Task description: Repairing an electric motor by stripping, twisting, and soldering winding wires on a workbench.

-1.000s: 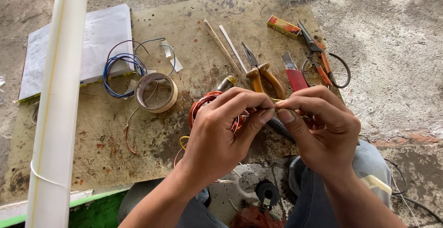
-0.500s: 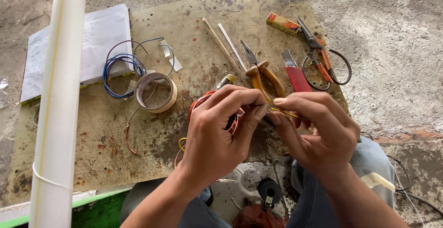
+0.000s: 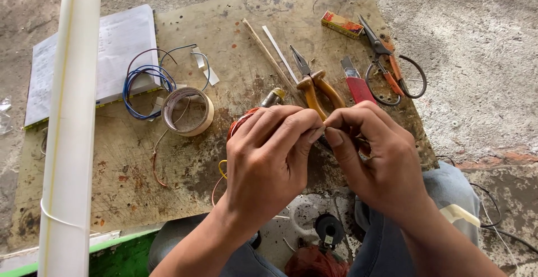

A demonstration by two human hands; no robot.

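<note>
over the stained board (image 3: 185, 165) that serves as your table, your left hand (image 3: 269, 154) and right hand (image 3: 372, 154) meet fingertip to fingertip; both are closed in a pinch on something thin between them, too small to tell for sure, though it looks like a fine wire; a coil of reddish wire (image 3: 238, 124) lies on the table just under your left hand, partly hidden; yellow-handled pliers (image 3: 311, 84) lie just beyond your fingers, a red utility knife (image 3: 356, 84) beside them; scissors (image 3: 386, 58) and a small box (image 3: 342, 24) sit further right; a roll of tape (image 3: 188, 110) and blue wire (image 3: 143, 84) lie to the left, near a notebook (image 3: 95, 58); a white pipe (image 3: 70, 126) crosses the left edge.
</note>
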